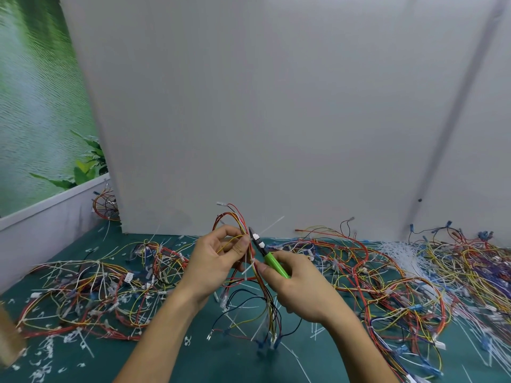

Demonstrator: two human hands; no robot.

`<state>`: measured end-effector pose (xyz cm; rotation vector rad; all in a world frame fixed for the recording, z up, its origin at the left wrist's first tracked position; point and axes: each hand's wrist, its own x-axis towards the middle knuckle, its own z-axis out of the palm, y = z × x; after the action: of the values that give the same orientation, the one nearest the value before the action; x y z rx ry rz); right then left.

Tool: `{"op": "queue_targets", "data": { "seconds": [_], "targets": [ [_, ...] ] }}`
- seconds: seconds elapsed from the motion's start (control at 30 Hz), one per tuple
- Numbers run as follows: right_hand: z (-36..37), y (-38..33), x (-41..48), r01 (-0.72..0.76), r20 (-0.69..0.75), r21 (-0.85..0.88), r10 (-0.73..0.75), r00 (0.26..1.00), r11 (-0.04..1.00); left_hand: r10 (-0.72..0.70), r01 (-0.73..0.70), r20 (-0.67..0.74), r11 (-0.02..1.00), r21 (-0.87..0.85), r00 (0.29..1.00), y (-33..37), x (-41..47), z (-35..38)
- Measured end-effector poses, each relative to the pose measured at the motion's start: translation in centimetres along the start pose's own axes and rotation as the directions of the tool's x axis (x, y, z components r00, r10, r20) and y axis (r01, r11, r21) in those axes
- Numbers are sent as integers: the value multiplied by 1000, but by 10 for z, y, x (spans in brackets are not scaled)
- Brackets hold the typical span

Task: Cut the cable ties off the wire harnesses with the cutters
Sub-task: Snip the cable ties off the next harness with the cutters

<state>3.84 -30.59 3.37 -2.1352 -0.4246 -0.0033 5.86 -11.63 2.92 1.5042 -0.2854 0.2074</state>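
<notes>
A: What's at centre frame?

B: Two bare hands over a green table (309, 352). The left hand (218, 258) is closed around a wire harness (243, 233), thumb and fingertips pinching the red, yellow and black wires just below centre. The wires loop up above the fingers and hang down between both wrists toward the bottom of the frame.

A: And the other hand?

B: The right hand (298, 286), just right of centre, is wrapped around green-handled cutters (265, 252). The dark tip points up-left and sits right against the harness by the left fingertips. Can't tell whether the blades are parted or closed; too small and part hidden.

A: Any ties visible?

B: Yes, a white cable tie (269, 226) sits at the cutter tip, w/ its long tail sticking up-right. A second white tie (250, 268) wraps the bundle lower down, between the two hands.

A: What about the rest of the table?

B: One tangled harness pile (91, 297) at lower left, a bigger pile (414, 275) at right. White offcuts (49, 352) litter the bottom left. A loose bunch of white ties (401, 250) lies at mid right. A grey panel (276, 106) fills the background, w/ a green leafy backdrop (36, 106) at upper left.
</notes>
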Motion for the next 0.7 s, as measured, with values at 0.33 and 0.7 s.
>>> {"op": "queue_targets", "data": {
  "seconds": [0.33, 0.7],
  "targets": [
    [-2, 2, 0, -22, 40, -27, 23, 999, 999, -9, 9, 6, 1000, 15, 1000, -2, 0, 2],
    [-7, 1, -2, -71, 84, 15, 70, 994, 997, -21, 21, 18, 1000, 24, 1000, -3, 0, 2]
  ]
}}
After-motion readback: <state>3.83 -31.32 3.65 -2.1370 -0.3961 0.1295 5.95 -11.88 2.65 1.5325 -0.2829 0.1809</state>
